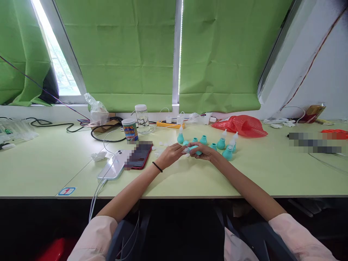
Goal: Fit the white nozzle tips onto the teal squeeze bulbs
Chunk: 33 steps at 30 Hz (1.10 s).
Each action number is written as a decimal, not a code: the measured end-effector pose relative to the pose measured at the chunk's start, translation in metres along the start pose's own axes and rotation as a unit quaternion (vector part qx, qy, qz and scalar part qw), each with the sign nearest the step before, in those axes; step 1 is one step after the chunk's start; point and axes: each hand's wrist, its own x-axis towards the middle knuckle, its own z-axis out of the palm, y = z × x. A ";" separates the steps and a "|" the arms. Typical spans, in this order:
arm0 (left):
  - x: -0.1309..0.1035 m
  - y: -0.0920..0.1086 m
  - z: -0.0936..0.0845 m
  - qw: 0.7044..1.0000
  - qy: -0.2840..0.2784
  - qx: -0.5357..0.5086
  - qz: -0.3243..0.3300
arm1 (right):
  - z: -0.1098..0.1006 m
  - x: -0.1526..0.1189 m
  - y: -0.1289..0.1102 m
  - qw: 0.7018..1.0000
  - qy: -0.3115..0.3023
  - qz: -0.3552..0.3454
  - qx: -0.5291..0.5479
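Observation:
Over the middle of the table my two hands meet, fingers pinched together. My right hand (pixel 202 151) is closed around a teal squeeze bulb (pixel 193 147) lying sideways. At the bulb's mouth, my left hand (pixel 172 155) pinches a small transparent nozzle (pixel 186 149); whether the two parts are joined I cannot tell, as the fingers partly cover them. Just beyond stand several teal bulbs, some without tips, such as one bulb (pixel 203 140). Others carry transparent pointed nozzles, including a tipped bulb (pixel 180 135) behind my hands and another bulb (pixel 227 153) on the right.
Left of my hands lie a red-edged phone (pixel 144 156) and a pale phone (pixel 115 165) with a cable. Behind them stand a printed can (pixel 130 130) and a lidded jar (pixel 142 119). A red plastic bag (pixel 240 125) lies at the back right, near a yellow power strip (pixel 165 124).

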 end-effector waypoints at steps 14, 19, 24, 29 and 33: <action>0.007 0.004 0.000 0.979 0.124 -0.123 -0.109 | 0.023 -0.002 0.000 0.870 0.221 -0.325 -0.297; 0.009 -0.003 0.003 0.934 0.113 -0.201 -0.271 | 0.029 0.000 0.011 0.740 0.220 -0.437 -0.461; 0.011 -0.007 0.011 0.937 0.122 -0.152 -0.291 | 0.035 0.002 0.020 0.720 0.185 -0.448 -0.497; 0.006 -0.006 0.012 0.960 0.137 -0.005 -0.243 | 0.046 0.000 0.021 0.765 0.207 -0.431 -0.431; 0.002 -0.006 0.012 0.969 0.133 0.039 -0.205 | 0.052 -0.001 0.021 0.811 0.214 -0.386 -0.385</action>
